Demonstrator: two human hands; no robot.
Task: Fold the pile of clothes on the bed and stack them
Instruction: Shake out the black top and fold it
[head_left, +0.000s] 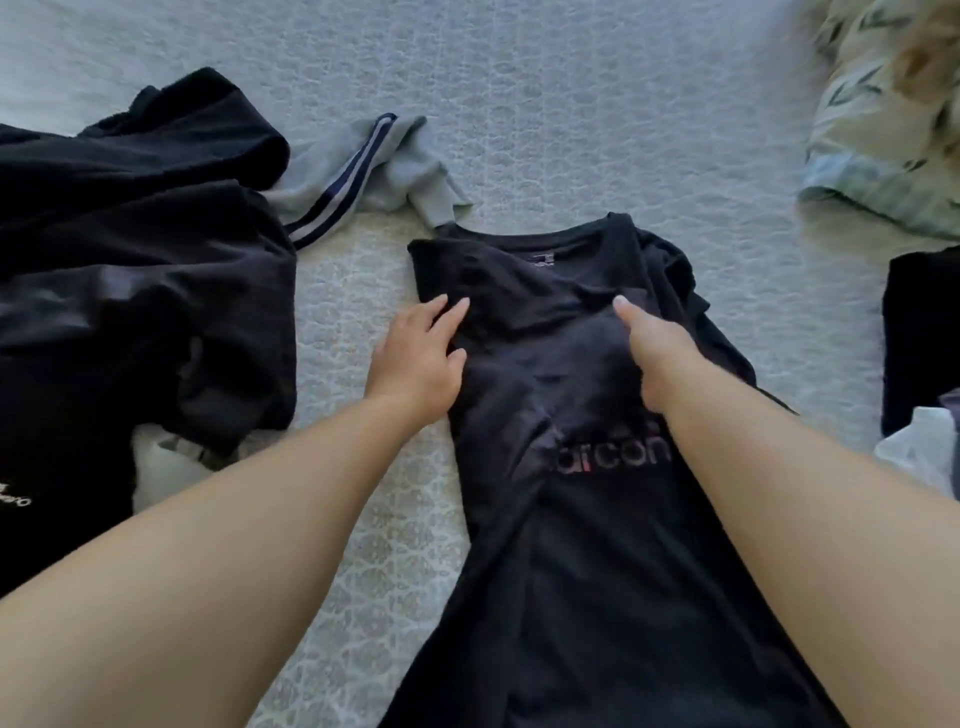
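On the bed (597, 130), mid-frame, the black shirt (597, 545) lies collar-away, left hand (421, 358) flat on its folded edge, right hand (652, 353) pressing with fingers hidden, grip unclear; loose creases risk a crooked fold.

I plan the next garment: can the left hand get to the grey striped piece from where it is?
Probably yes: the left hand rests on the black T-shirt, and only bare bedcover lies between it and the grey striped garment.

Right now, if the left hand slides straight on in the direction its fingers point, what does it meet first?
The left hand points up and right across the black T-shirt, so it would probably meet more shirt fabric first, then the collar.
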